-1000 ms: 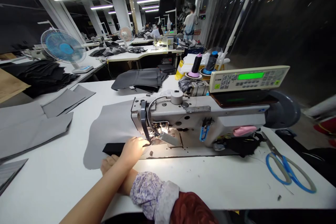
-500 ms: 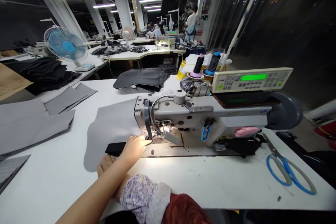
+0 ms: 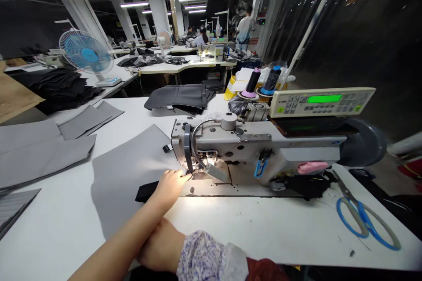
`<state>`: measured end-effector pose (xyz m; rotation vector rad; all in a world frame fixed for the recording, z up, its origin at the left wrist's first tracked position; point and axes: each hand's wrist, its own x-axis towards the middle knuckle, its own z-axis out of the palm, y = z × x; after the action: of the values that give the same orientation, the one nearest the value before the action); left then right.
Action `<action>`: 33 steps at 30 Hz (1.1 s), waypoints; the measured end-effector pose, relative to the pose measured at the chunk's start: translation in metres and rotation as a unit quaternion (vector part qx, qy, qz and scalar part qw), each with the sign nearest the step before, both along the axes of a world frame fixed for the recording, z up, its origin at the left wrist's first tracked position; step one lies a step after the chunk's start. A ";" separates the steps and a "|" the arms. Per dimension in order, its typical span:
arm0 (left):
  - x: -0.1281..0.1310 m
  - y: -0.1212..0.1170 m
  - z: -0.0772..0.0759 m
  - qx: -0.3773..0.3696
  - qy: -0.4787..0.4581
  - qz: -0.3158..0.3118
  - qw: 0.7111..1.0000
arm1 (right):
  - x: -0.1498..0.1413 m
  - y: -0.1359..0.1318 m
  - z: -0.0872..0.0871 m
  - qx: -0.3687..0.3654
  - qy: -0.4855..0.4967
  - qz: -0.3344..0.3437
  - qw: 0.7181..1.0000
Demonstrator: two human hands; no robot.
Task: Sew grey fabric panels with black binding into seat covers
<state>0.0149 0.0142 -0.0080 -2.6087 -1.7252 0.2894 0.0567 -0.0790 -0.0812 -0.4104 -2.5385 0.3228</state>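
My left hand (image 3: pixel 172 186) is beside the needle area of a sewing machine (image 3: pixel 224 134), its fingers closed at the near end of a black fabric strip (image 3: pixel 147 192). What lies right under the fingertips is hidden. A large grey fabric panel (image 3: pixel 121 171) spreads flat to the left of the machine head, partly beneath the strip. Crossing under my left forearm is my right hand (image 3: pixel 163 246), close to the table's front edge. Its fingers are hidden behind that forearm, so I cannot tell what they hold.
Blue-handled scissors (image 3: pixel 361 217) lie at the right. More grey panels (image 3: pixel 42 149) lie left, and a folded dark piece (image 3: pixel 178 98) sits behind the machine. Thread cones (image 3: pixel 253 81) stand near the control panel (image 3: pixel 323 101). A fan (image 3: pixel 87 55) and other people (image 3: pixel 244 30) are farther back.
My right hand has drawn back from the grey panel's near edge towards me and the right. The panel has turned, its lower end reaching farther towards me. My left hand stays by the needle.
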 end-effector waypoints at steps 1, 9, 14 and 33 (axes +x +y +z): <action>0.001 -0.001 0.000 -0.003 0.001 0.003 1.000 | 0.007 -0.001 0.000 0.005 -0.002 0.014 1.000; 0.013 -0.010 0.004 -0.046 0.016 0.049 0.998 | 0.070 -0.007 0.021 -0.003 -0.042 0.022 0.999; 0.025 -0.012 0.011 -0.063 0.042 0.075 0.994 | 0.095 -0.010 0.030 -0.024 -0.050 0.011 0.998; 0.036 -0.037 0.031 -0.088 0.021 0.043 0.995 | 0.144 -0.020 0.030 -0.142 -0.037 -0.076 0.986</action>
<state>0.0506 -0.0223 0.0233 -2.6267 -1.8826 0.5162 0.2003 -0.0986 -0.0514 -0.7331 -2.5193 0.6250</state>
